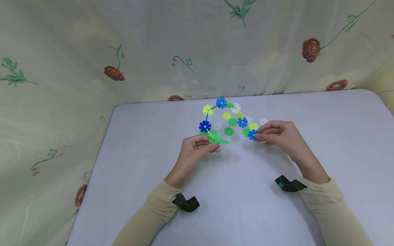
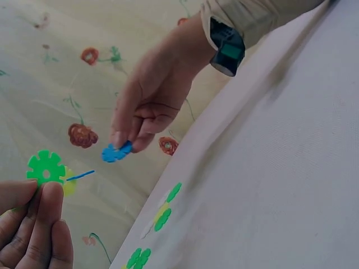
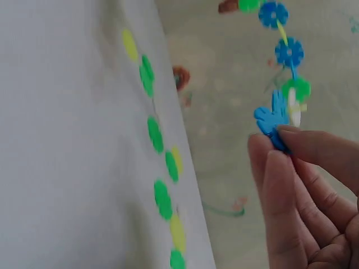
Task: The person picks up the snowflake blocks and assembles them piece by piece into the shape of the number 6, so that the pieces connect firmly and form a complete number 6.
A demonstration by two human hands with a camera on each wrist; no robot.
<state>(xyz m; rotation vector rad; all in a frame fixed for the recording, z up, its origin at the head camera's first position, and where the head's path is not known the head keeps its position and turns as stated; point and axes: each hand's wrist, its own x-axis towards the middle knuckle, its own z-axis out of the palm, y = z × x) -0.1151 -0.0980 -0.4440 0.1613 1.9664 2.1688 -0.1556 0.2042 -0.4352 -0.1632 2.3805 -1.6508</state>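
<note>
My left hand (image 1: pixel 197 147), in the head view, pinches a green notched disc (image 2: pixel 46 166) between thumb and fingers. From it a chain of interlocked notched discs rises above the table, including a dark blue disc (image 1: pixel 205 126), a yellow disc (image 1: pixel 208 110) and a blue disc (image 1: pixel 221 103). To the right, my right hand (image 1: pixel 278 135) pinches a blue notched disc (image 1: pixel 253 135) by its edge. In the right wrist view that blue disc (image 3: pixel 272 120) overlaps a white disc (image 3: pixel 295 107); whether they are joined I cannot tell. Fingers hide part of both held discs.
Several loose green, yellow and white discs, among them a green disc (image 1: pixel 229 131) and a white disc (image 1: pixel 217 126), lie on the pale table (image 1: pixel 234 198) between and beyond the hands. A flowered curtain (image 1: pixel 215 44) hangs behind the table's far edge.
</note>
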